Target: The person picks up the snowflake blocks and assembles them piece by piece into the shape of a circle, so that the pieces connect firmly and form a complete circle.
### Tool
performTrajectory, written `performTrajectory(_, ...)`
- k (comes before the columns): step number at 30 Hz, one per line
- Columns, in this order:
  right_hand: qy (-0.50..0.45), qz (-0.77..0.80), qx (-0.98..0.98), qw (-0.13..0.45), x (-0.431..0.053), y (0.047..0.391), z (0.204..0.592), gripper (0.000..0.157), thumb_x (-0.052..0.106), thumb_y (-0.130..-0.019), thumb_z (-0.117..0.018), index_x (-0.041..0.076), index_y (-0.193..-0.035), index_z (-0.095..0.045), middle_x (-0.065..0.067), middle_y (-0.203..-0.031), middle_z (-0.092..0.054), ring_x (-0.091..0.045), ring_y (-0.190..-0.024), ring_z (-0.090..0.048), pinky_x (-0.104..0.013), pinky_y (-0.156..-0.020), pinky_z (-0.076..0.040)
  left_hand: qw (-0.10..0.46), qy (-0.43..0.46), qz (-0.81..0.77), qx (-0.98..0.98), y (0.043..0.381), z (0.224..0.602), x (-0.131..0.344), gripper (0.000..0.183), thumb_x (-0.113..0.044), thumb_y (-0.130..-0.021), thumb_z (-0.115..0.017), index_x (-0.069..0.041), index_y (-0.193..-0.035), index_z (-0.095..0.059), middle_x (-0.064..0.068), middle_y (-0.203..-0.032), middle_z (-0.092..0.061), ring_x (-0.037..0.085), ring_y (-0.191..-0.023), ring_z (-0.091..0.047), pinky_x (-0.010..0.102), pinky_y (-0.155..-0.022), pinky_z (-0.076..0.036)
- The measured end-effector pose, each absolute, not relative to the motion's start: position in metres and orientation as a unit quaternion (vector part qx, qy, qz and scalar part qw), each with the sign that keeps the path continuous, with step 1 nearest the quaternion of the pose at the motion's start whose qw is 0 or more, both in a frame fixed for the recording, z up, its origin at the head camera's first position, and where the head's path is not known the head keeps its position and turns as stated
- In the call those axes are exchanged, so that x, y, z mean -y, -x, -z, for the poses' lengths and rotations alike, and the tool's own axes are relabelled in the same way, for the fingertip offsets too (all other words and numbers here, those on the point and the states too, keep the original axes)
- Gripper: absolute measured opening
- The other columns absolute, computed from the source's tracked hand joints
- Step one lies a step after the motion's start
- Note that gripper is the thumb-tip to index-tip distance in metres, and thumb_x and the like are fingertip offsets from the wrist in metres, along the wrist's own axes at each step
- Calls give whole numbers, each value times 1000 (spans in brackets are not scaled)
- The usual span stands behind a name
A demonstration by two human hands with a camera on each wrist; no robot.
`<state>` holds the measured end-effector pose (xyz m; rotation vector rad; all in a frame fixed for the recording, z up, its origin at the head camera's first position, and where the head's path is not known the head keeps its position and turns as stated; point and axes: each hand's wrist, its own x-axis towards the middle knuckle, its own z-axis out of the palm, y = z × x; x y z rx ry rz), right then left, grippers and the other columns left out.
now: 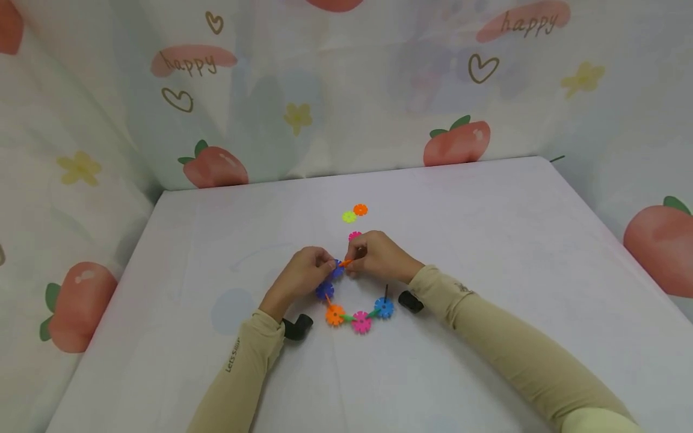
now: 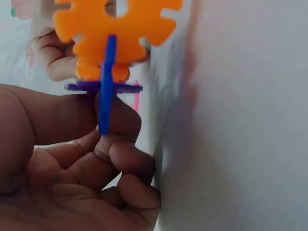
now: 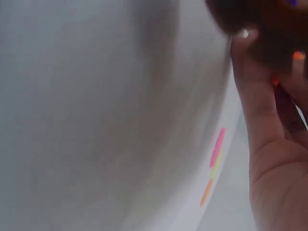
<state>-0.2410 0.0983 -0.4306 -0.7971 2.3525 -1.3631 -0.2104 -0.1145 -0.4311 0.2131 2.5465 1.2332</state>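
L hand (image 1: pixel 303 273) pinches purple disc (image 2: pixel 127 88), R hand (image 1: pixel 380 255) pinches orange disc (image 1: pixel 345 263) — long axis approx. left-right, head view.

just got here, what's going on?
A person is working on a curved chain of slotted plastic flower discs. Their left hand pinches a purple disc at the chain's far end; their right hand holds an orange disc up to it. I can't tell if the two are fully slotted together. A pink disc, a yellow disc and another orange one lie farther back on the table.
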Motion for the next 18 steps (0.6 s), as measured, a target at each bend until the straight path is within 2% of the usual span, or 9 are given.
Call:
performTrajectory(6, 267, 447, -834, 181, -102, 244, 428, 5, 3, -93, -82, 7, -94, -79, 1, -89, -76, -16, -84, -73, -34, -82, -55, 161, -76, -434, -883, 210, 429, 116, 17, -14, -108, -64, 0, -110, -74, 5, -93, -70, 18, -82, -61, 33, -77, -50)
performTrajectory(10, 265, 451, -829, 196, -110, 249, 421, 14, 6, -94, -80, 4, -108, -77, -4, -106, -75, -20, -95, -74, -35, -84, -58, 168, -73, -423, -887, 210, 428, 118, 16, -14, -108, -64, -2, -110, -73, 5, -93, -69, 20, -84, -61, 35, -79, -51)
performTrajectory(15, 241, 446, -846, 167, -115, 257, 410, 20, 8, -99, -74, 0, -117, -75, -10, -114, -74, -25, -98, -70, -34, -78, -58, 187, -65, -413, -889, 209, 425, 123, 13, -16, -107, -64, -6, -110, -72, 4, -91, -69, 20, -84, -62, 35, -79, -50)
performTrajectory(18, 229, 432, -860, 143, -116, 265, 406, 20, 7, -100, -72, -1, -118, -74, -11, -113, -74, -27, -99, -67, -34, -78, -57, 202, -67, -415, -885, 208, 422, 128, 11, -16, -107, -64, -8, -112, -70, 3, -93, -72, 19, -87, -66, 39, -85, -52)
